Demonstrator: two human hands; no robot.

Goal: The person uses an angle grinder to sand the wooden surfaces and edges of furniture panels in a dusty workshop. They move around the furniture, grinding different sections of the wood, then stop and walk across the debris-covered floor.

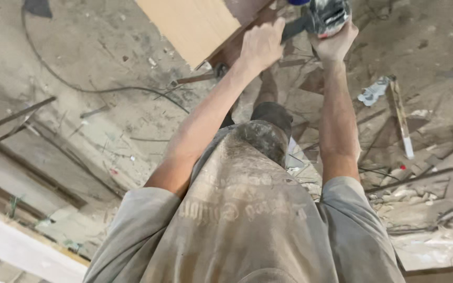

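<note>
Nearest the camera, a dusty grey T-shirt (247, 220) is seen, with two bare forearms stretched away from it. Beyond the shirt, one dark dust-caked shoe (268, 131) is planted on the littered concrete floor (79, 105). Further out, the left hand (260, 44) is clenched around the black side handle (295, 27) of a grey-and-black power tool (327, 15); the right hand (335, 44) is wrapped under the tool's body. One tool is counted, at the top edge, its long axis running roughly left to right. Just left of the tool, one pale wooden board (190, 23) slants. Right of the tool, one long wooden ruler (400, 118) lies on the debris.
</note>
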